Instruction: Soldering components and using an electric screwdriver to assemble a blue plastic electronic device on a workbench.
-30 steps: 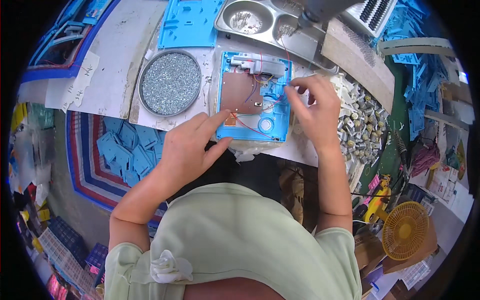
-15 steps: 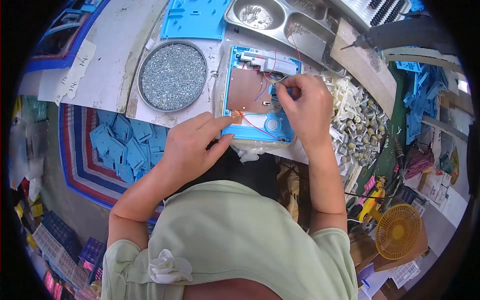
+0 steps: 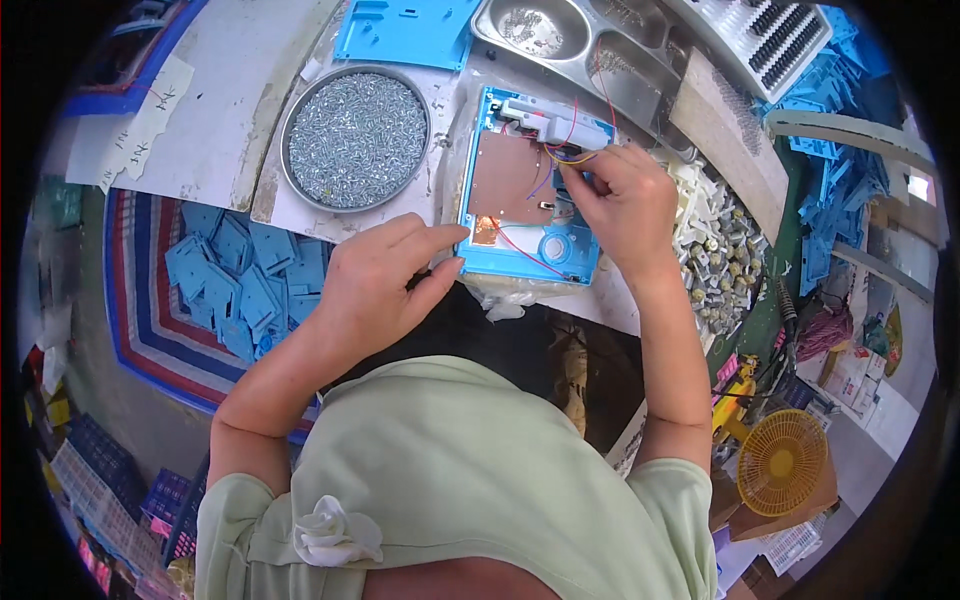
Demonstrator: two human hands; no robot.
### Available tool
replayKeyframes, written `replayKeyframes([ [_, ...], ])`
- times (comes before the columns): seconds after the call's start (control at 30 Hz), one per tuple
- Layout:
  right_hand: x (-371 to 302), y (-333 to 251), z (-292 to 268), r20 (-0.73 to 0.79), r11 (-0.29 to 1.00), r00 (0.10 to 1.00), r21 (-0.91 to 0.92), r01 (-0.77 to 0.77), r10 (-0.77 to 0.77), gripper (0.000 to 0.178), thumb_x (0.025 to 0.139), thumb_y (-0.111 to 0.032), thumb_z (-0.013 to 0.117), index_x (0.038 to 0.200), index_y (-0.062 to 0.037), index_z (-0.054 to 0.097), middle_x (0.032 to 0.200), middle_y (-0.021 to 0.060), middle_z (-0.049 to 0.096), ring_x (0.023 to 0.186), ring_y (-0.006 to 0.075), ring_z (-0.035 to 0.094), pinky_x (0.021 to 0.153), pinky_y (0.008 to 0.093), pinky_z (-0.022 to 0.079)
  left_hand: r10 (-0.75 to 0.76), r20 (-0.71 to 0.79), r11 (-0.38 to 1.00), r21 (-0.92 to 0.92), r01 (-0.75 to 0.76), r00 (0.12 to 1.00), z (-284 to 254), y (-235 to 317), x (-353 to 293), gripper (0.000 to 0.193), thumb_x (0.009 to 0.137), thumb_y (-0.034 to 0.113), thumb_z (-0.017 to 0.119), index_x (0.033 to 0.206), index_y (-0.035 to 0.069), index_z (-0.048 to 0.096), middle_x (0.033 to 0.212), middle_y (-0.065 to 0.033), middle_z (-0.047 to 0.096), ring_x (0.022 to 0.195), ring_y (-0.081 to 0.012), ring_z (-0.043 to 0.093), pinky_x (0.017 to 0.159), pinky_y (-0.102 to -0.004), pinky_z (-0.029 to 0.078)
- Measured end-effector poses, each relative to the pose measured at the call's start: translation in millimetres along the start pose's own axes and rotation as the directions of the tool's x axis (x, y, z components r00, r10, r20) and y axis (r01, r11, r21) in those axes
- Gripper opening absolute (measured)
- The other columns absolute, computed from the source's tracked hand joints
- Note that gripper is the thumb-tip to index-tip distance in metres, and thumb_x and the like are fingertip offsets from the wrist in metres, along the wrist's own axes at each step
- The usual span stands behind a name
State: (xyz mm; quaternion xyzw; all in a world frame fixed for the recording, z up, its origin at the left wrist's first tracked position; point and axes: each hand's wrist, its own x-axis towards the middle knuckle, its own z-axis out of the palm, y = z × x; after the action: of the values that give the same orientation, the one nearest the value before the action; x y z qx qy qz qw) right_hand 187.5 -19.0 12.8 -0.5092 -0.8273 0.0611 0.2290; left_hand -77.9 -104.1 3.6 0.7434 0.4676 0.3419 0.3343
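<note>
A shallow blue plastic case (image 3: 528, 264) lies in front of me, its inside facing up. In it sit a brown circuit board (image 3: 507, 180), a light grey elongated module (image 3: 555, 122), a small copper-coloured piece (image 3: 486, 231) and a round white-blue ring (image 3: 553, 247). My right hand (image 3: 632, 205) is over the case's right side, thumb and fingertips pinched on thin coloured wires (image 3: 568, 158); the tips hide their ends. At the lower left corner, my left hand (image 3: 385, 275) touches the case's edge with index finger and thumb, which are apart.
Left of the case stands a round metal tray (image 3: 287, 160) full of screws. Metal compartment trays (image 3: 570, 62) are at the back. White and metal parts (image 3: 715, 250) are heaped on the right. Blue plastic pieces (image 3: 235, 275) fill a striped bag at lower left; a yellow fan (image 3: 783, 462) is lower right.
My left index finger has drawn back from the copper-coloured piece to the case's edge. My right fingertips have shifted to the wires. The dark pointed tool at upper right has left the view.
</note>
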Motion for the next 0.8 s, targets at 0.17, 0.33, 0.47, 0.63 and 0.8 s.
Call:
replayKeyframes([
  [0.17,-5.7,1.5,1.3,0.007,0.956,0.981,0.224,-0.188,0.191,0.009,0.077,-0.014,0.082,0.078,-0.0073,0.075,0.067,0.0061,0.064,0.061,0.0229,0.060,0.057,0.0351,0.047,-0.037,-0.017,0.999,-0.010,0.037,0.999,-3.8,-5.6,-2.6,0.029,0.085,0.001,0.074,0.114,0.004,0.072,0.072,-0.0073,0.055,0.059,-0.0192,0.055,0.055,-0.0323,0.043],
  [0.33,-4.2,3.9,3.0,0.001,0.982,0.995,0.158,-0.102,0.103,0.010,0.078,-0.015,0.083,0.078,-0.0066,0.076,0.065,0.0061,0.064,0.060,0.0223,0.061,0.056,0.0340,0.047,-0.056,-0.023,0.998,-0.019,0.055,0.998,-3.9,-6.6,-2.3,0.029,0.085,0.000,0.073,0.114,0.004,0.073,0.072,-0.0071,0.055,0.060,-0.0183,0.054,0.056,-0.0316,0.043],
  [0.47,1.7,13.4,-4.1,0.044,0.984,0.995,0.160,0.082,-0.090,0.007,0.079,-0.011,0.081,0.083,-0.0064,0.077,0.068,0.0062,0.066,0.061,0.0226,0.062,0.056,0.0351,0.049,-0.040,-0.044,0.999,-0.009,0.040,0.998,-4.2,-10.0,-2.4,0.029,0.085,0.000,0.074,0.113,0.004,0.073,0.071,-0.0068,0.055,0.060,-0.0180,0.054,0.056,-0.0313,0.042],
  [0.63,10.7,20.8,-23.3,0.253,0.934,0.901,0.024,0.357,-0.351,0.019,0.080,-0.005,0.077,0.098,-0.0066,0.078,0.070,0.0066,0.065,0.063,0.0243,0.063,0.057,0.0381,0.051,-0.066,-0.053,0.997,0.040,0.068,0.996,-10.2,-8.0,-1.7,0.023,0.085,0.004,0.075,0.108,0.005,0.073,0.073,-0.0076,0.057,0.060,-0.0216,0.058,0.056,-0.0341,0.045],
  [0.8,17.8,26.4,-37.9,0.439,0.810,0.741,-0.048,0.585,-0.509,0.032,0.078,-0.010,0.070,0.109,-0.0058,0.074,0.072,0.0032,0.062,0.069,0.0218,0.065,0.058,0.0373,0.053,-0.041,-0.054,0.999,0.029,0.043,0.998,-10.3,-13.6,-5.5,0.027,0.084,-0.001,0.073,0.111,0.004,0.073,0.070,-0.0062,0.054,0.059,-0.0177,0.052,0.055,-0.0311,0.041],
])
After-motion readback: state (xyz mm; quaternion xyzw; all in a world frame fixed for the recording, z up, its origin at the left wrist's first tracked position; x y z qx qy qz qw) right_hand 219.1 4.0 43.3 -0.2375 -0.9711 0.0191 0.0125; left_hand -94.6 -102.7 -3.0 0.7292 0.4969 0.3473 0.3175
